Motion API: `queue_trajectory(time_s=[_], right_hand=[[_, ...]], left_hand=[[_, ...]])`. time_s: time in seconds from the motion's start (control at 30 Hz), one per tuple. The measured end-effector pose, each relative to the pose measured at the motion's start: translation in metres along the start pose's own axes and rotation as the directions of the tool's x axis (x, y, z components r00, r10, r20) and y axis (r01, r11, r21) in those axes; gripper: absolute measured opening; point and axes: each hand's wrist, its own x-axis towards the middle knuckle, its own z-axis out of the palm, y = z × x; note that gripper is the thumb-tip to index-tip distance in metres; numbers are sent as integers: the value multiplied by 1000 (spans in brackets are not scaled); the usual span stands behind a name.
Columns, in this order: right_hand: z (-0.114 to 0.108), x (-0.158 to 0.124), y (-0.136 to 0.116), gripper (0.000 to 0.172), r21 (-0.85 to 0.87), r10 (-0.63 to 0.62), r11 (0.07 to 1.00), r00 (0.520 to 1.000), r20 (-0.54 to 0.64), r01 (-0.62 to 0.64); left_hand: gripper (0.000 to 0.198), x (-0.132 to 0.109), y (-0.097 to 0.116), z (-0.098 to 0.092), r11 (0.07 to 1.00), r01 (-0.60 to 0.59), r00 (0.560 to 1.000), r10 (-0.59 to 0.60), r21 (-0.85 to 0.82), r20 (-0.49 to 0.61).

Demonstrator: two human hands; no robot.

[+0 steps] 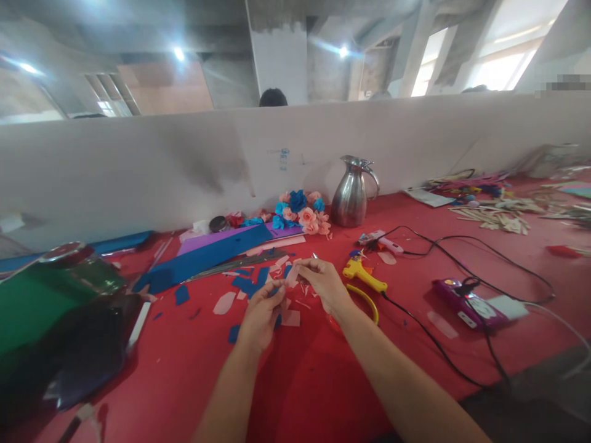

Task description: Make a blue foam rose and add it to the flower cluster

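Both hands meet over the red table. My left hand pinches the lower end of a small pale pink paper piece. My right hand grips the same piece from the right, fingers closed. Blue and pink paper scraps lie scattered under and around the hands. A yellow glue gun rests just right of my right hand.
Blue and purple sheets lie left of centre. Paper flowers and a steel jug stand by the white partition. Black cables, a purple device and wooden sticks lie right. Green and dark sheets lie left.
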Motion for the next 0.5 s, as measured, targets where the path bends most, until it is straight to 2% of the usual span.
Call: queue_trajectory(time_s=[0.5], right_hand=[[1, -2, 0, 16, -35, -10, 999, 1000, 23, 11]], left_hand=[[27, -3, 4, 3, 998, -26, 1000, 26, 55, 2]])
